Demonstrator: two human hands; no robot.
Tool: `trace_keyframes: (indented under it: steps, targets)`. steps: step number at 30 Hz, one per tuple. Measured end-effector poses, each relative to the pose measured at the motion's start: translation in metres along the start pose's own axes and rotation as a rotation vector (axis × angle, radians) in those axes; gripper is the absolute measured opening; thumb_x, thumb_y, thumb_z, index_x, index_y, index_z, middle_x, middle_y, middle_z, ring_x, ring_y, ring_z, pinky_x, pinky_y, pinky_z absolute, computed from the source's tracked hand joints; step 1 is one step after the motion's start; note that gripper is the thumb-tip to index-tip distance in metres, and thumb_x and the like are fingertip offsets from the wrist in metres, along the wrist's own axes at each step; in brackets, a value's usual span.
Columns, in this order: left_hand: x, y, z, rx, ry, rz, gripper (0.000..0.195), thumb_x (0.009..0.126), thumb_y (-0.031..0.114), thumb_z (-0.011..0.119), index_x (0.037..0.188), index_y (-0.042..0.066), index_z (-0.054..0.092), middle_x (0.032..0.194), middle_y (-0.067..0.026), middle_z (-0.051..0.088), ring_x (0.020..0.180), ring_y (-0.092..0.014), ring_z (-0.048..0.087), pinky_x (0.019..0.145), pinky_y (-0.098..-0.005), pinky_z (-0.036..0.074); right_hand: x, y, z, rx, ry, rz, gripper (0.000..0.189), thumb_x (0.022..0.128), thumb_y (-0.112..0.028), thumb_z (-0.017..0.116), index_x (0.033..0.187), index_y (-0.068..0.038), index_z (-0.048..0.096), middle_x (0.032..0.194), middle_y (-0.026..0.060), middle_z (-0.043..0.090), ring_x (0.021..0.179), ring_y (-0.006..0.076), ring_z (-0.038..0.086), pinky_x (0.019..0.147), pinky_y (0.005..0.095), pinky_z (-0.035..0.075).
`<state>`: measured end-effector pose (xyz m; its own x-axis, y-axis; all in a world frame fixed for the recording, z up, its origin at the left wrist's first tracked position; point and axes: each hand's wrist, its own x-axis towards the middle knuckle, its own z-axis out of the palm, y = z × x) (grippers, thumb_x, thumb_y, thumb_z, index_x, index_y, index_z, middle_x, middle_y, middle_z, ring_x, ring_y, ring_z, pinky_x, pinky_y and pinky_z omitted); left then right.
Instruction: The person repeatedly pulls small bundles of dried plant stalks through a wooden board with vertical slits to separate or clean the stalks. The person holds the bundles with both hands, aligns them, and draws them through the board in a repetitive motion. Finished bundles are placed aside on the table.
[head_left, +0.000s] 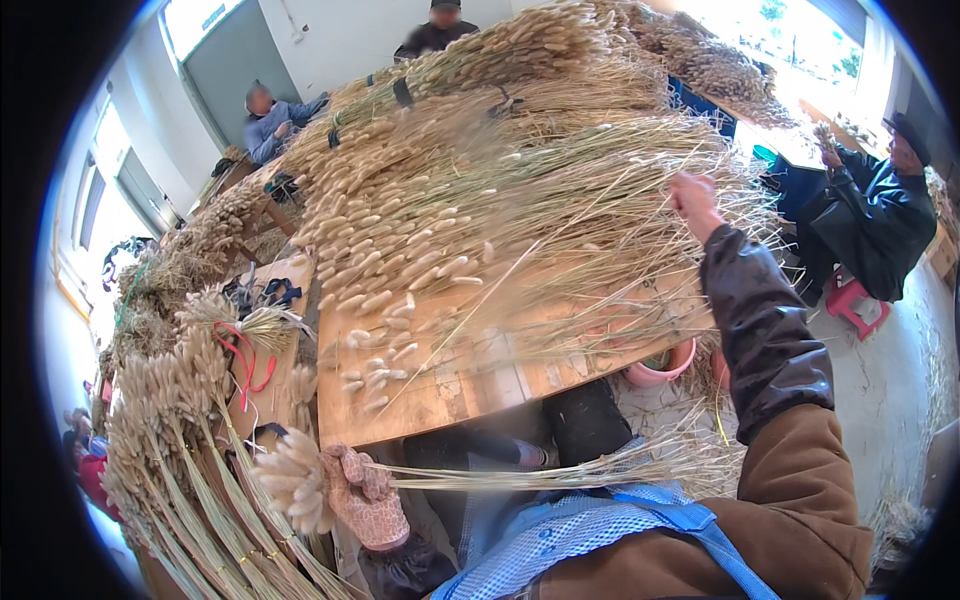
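Observation:
My left hand (367, 495), in a patterned glove, grips a bunch of dried bunny-tail grass (296, 480) just below its fluffy heads. The bunch's stems (525, 476) stretch rightward across my lap, above a blue checked apron (555, 536). Bare and slightly blurred, my right hand (694, 199) is over the stem ends at the table's right side. Its fingers are closed at a long pale stem (495, 283) that slants down-left across the table. A thick layer of dried grass (450, 202) covers much of the wooden table (442, 397), heads to the left, stems to the right.
Tied grass bundles (195, 420) lean at my left, near a red ribbon (251, 367). A pink bucket (664, 367) is beneath the table's right edge. Seated at right, a person (870, 210) holds grass; two other people (274, 124) (442, 34) are at the far side.

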<state>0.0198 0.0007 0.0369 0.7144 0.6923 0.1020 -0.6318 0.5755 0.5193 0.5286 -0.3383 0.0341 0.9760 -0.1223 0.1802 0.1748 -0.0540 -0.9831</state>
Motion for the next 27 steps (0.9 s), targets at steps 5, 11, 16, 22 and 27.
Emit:
trace_keyframes:
  steps: [5, 11, 16, 22, 27]
  targets:
    - [0.008, -0.002, 0.006, 0.166, 0.139, 0.11, 0.024, 0.097, 0.026, 0.047, 0.109, 0.005, 0.051, 0.064, 0.0013, 0.048, 0.038, -0.006, 0.033, 0.033, -0.0203, 0.027, -0.041, -0.057, -0.101, -0.033, -0.171, -0.08, 0.039, 0.088, -0.029, 0.057, 0.057, -0.006, 0.051, 0.042, 0.0017, 0.046, 0.036, 0.0091, 0.045, 0.034, 0.0231, 0.029]
    - [0.037, 0.008, 0.005, 0.236, 0.088, 0.075, 0.026, 0.097, 0.026, 0.048, 0.113, 0.006, 0.052, 0.068, 0.0022, 0.052, 0.04, -0.005, 0.037, 0.034, -0.019, 0.03, -0.108, -0.095, -0.105, -0.961, -0.533, 0.036, 0.052, 0.09, -0.033, 0.052, 0.048, -0.002, 0.051, 0.044, 0.0052, 0.053, 0.035, 0.012, 0.053, 0.034, 0.0245, 0.041]
    - [0.042, 0.006, 0.016, 0.249, 0.109, 0.02, 0.028, 0.096, 0.027, 0.049, 0.114, 0.006, 0.052, 0.068, 0.0024, 0.053, 0.041, -0.005, 0.038, 0.036, -0.0191, 0.029, -0.127, -0.064, 0.019, -0.298, -0.646, 0.218, 0.026, 0.086, -0.021, 0.057, 0.073, 0.001, 0.06, 0.062, 0.0094, 0.061, 0.045, 0.0116, 0.056, 0.036, 0.0244, 0.039]
    - [0.034, 0.011, 0.021, 0.339, 0.176, 0.009, 0.031, 0.095, 0.029, 0.051, 0.114, 0.005, 0.051, 0.069, 0.0015, 0.052, 0.041, -0.005, 0.036, 0.037, -0.0194, 0.027, -0.152, -0.031, 0.149, 0.128, -0.72, 0.452, 0.02, 0.087, -0.019, 0.059, 0.085, 0.0, 0.061, 0.069, 0.0066, 0.065, 0.049, 0.0093, 0.057, 0.037, 0.0206, 0.041]
    - [0.041, 0.013, 0.01, 0.329, 0.203, -0.006, 0.031, 0.095, 0.03, 0.05, 0.113, 0.005, 0.051, 0.07, 0.0005, 0.053, 0.041, -0.006, 0.037, 0.036, -0.0194, 0.029, -0.161, -0.039, 0.158, 0.094, -0.696, 0.326, 0.017, 0.086, -0.015, 0.058, 0.075, -0.002, 0.062, 0.064, 0.0013, 0.061, 0.047, 0.0064, 0.054, 0.037, 0.0195, 0.04]
